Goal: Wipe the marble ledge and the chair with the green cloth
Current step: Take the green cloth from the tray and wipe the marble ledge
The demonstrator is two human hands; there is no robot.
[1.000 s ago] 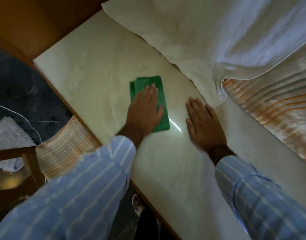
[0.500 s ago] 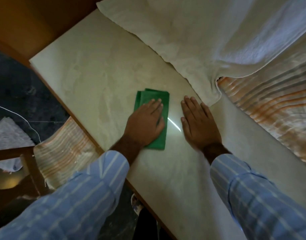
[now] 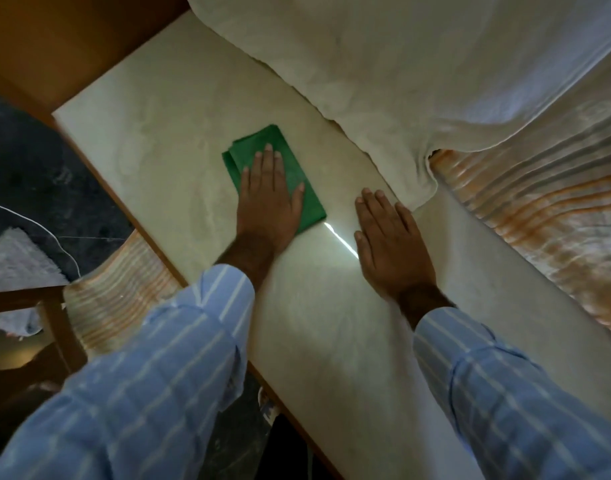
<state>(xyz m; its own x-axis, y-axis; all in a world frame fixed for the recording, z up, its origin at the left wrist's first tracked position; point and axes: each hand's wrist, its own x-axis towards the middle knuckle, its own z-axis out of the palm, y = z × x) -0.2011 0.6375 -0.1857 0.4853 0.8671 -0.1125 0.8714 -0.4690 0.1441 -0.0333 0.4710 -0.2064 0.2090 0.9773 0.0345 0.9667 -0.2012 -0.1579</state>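
Note:
A folded green cloth [image 3: 262, 142] lies on the pale marble ledge [image 3: 151, 133], near its middle. My left hand [image 3: 267, 202] presses flat on the cloth with fingers spread, covering its near half. My right hand [image 3: 388, 244] rests palm down on the bare marble just right of the cloth, holding nothing. A thin bright streak of light falls between the two hands. Part of a wooden chair [image 3: 54, 320] shows at the lower left, below the ledge's front edge.
A white towel [image 3: 366, 81] drapes over the ledge's far side, beside an orange-striped cloth [image 3: 539, 209] on the right. Another striped cloth [image 3: 113, 289] hangs over the chair. A dark floor [image 3: 27, 168] with a grey mat [image 3: 16, 261] lies to the left.
My left hand drew the green cloth toward me, then pushed it away and to the left. My right hand stayed flat on the marble in nearly the same place.

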